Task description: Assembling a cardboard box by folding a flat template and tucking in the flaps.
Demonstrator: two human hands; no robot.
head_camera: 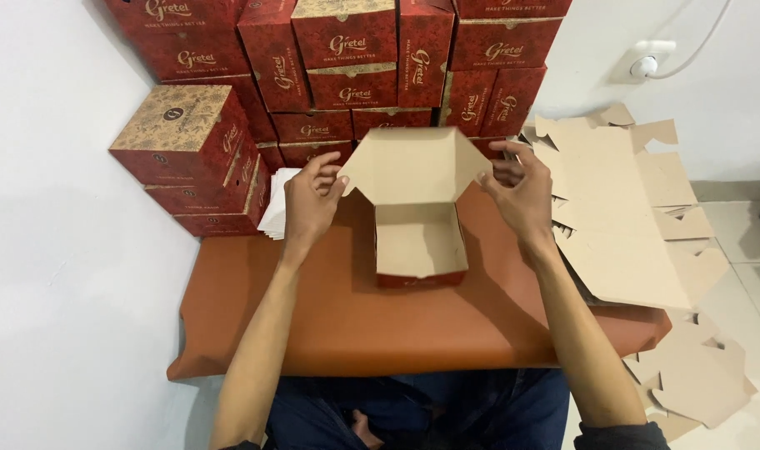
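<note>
A small red cardboard box stands open on the brown table, its plain tan lid raised upright at the back. My left hand grips the lid's left side flap with thumb and fingers. My right hand holds the lid's right side flap. The box's inside is bare and tan, with nothing in it.
Several finished red and gold boxes are stacked against the wall behind the table. A pile of flat unfolded cardboard blanks lies to the right, spilling onto the floor. White sheets sit behind my left hand. A wall socket is at upper right.
</note>
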